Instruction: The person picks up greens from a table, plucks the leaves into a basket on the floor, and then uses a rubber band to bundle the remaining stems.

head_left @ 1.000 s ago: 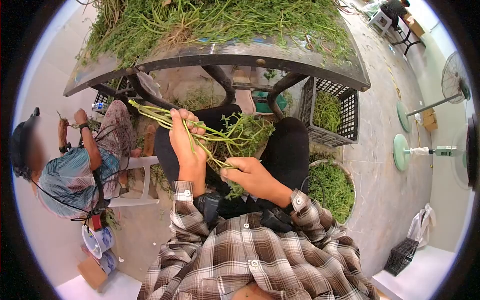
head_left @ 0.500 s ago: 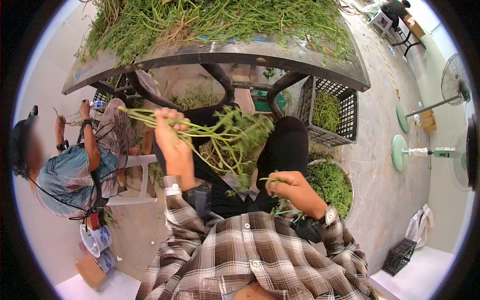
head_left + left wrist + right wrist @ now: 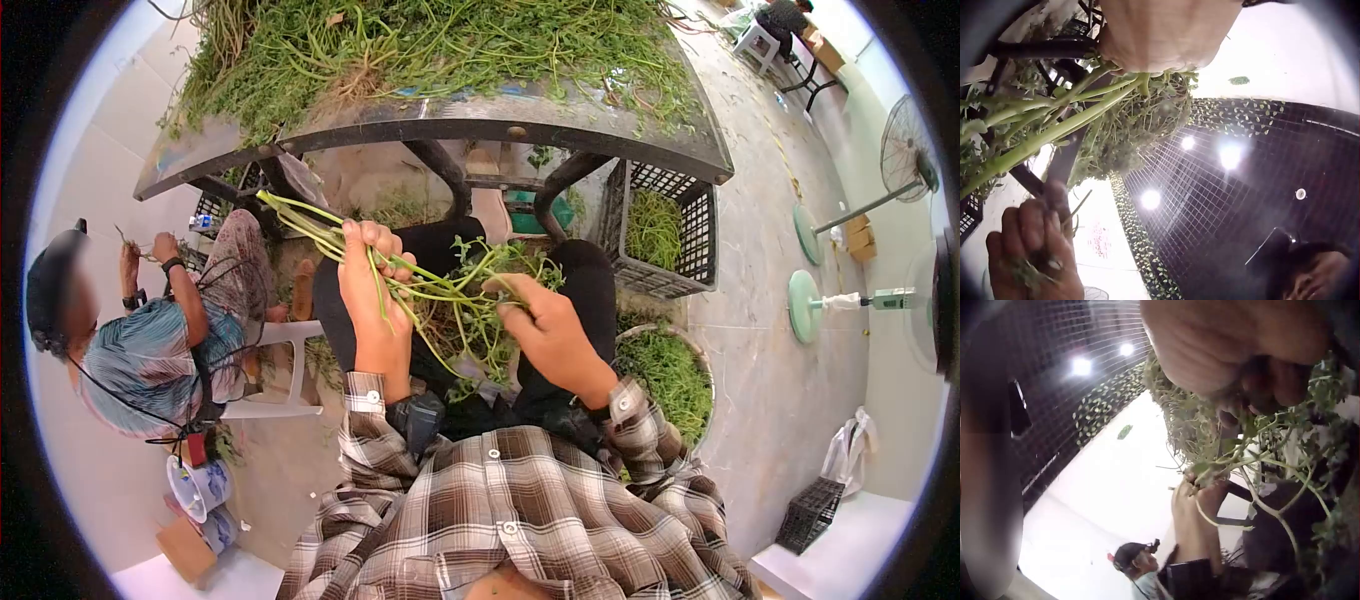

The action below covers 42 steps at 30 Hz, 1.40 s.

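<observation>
Left hand [image 3: 375, 292] grips stems [image 3: 312, 230]; only left wrist view shows right hand [image 3: 1036, 253] clutching leaves [image 3: 1027, 274].

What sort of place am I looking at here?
Probably a workroom for handling harvested greens: a table heaped with leafy stems, a black crate holding more, and another person seated nearby.

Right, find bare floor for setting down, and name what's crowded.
Bare floor lies between large black crate and nearer green fan base; a mostly bare patch, between white chair and plaid shirt. Greens crowd the round container and most of the table.
</observation>
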Motion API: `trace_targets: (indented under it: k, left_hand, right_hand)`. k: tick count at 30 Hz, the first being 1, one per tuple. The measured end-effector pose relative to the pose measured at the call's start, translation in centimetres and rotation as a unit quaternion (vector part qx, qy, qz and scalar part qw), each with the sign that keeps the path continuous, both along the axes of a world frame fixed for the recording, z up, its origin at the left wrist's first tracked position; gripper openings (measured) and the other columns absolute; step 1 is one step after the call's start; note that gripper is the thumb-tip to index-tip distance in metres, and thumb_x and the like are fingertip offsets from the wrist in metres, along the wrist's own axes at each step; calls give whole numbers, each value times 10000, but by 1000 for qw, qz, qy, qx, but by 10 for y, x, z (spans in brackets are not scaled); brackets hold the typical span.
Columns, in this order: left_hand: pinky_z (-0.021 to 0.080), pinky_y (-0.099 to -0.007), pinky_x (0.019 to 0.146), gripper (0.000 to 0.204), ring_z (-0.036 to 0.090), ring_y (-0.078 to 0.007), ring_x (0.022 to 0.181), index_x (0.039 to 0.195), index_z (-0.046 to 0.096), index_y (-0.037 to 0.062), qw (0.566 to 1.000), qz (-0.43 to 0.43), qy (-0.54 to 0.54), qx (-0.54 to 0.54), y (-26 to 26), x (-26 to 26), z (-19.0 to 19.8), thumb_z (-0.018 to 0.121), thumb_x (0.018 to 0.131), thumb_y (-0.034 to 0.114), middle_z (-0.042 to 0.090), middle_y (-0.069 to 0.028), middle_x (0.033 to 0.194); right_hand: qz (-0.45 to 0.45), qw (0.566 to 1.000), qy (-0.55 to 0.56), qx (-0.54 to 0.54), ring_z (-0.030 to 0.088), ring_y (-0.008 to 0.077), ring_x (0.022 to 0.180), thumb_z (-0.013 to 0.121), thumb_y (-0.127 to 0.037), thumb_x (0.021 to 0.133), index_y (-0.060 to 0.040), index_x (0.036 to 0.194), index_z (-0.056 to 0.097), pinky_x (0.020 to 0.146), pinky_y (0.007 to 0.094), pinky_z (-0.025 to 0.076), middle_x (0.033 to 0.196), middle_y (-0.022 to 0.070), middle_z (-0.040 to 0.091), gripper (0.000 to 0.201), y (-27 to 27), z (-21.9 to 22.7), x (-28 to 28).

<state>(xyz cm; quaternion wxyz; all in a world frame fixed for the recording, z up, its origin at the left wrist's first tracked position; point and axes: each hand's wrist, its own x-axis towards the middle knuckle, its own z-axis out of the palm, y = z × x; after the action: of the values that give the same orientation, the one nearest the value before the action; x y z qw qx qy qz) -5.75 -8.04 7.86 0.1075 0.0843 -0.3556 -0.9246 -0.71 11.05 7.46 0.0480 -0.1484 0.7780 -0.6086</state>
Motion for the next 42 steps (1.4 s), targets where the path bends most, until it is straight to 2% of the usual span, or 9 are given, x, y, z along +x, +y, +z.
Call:
trace_targets:
  k: [3, 4, 11, 23, 25, 28, 31, 40, 42]
  left_hand:
    - [240, -207, 421, 313, 257, -57, 472, 734, 417, 113, 1000, -3, -6, -17, 5, 2, 7, 416, 953, 337, 306, 41, 574]
    - [240, -207, 421, 313, 257, -57, 472, 734, 417, 113, 1000, -4, -7, -17, 5, 3, 8, 416, 953, 337, 306, 41, 574]
    - [248, -207, 414, 302, 269, -55, 468, 732, 420, 114, 998, 49, -25, -23, -12, -6, 2, 404, 958, 314, 310, 40, 573]
    - [249, -203, 422, 285, 276, -57, 474, 755, 438, 124, 998, 48, -2, 34, -25, -11, -14, 405, 957, 323, 348, 41, 606]
    - [261, -214, 415, 281, 304, -67, 472, 769, 457, 120, 994, 35, 56, 89, -50, -16, -22, 402, 957, 321, 377, 35, 609]
    - [286, -231, 429, 277, 343, -91, 476, 794, 475, 120, 985, -21, 129, 113, -77, -19, -36, 386, 958, 323, 417, 21, 615]
    - [280, -234, 433, 278, 313, -89, 485, 768, 452, 110, 985, -16, 130, 110, -64, -16, -30, 387, 963, 297, 392, 19, 606]
    - [292, -234, 441, 283, 319, -96, 491, 773, 453, 108, 990, 6, 89, 106, -47, -9, -16, 389, 963, 306, 396, 9, 613]
    - [291, -234, 441, 286, 319, -96, 490, 771, 452, 107, 990, 2, 89, 105, -47, -9, -17, 386, 964, 309, 394, 9, 611]
  right_hand:
    - [10, 975, 197, 100, 588, 299, 790, 558, -89, 818, 6, 1049, 542, 692, 353, 461, 909, 151, 590, 250, -12, -17, -5]
    - [10, 974, 191, 125, 560, 358, 795, 589, -68, 768, 3, 994, 545, 661, 370, 465, 897, 168, 571, 241, -13, -16, -5]
    - [28, 956, 236, 174, 539, 317, 656, 570, -58, 739, -36, 830, 498, 547, 382, 437, 745, 115, 493, 118, -1, -11, -4]
    - [46, 985, 126, 106, 469, 322, 600, 549, -82, 809, 0, 781, 521, 552, 349, 393, 667, 144, 454, 91, 34, -20, 14]
    - [-10, 986, 60, 154, 521, 286, 621, 530, -110, 830, -2, 763, 514, 561, 342, 404, 666, 125, 494, 128, 55, -29, 14]
    - [-61, 984, -157, 53, 383, 73, 596, 504, -164, 886, -24, 778, 528, 551, 250, 345, 642, -13, 419, 178, 73, -16, 16]
    - [-43, 967, -234, -88, 391, 78, 601, 503, -179, 892, -27, 824, 528, 563, 246, 350, 672, -28, 426, 168, 64, -18, 16]
    - [102, 989, -105, -18, 542, 180, 739, 505, -99, 839, 1, 971, 549, 686, 311, 437, 838, 110, 564, 171, 1, -16, 11]
    - [92, 991, 95, 29, 580, 298, 783, 503, -90, 820, 4, 1014, 547, 715, 362, 463, 897, 164, 581, 220, -10, -25, 11]
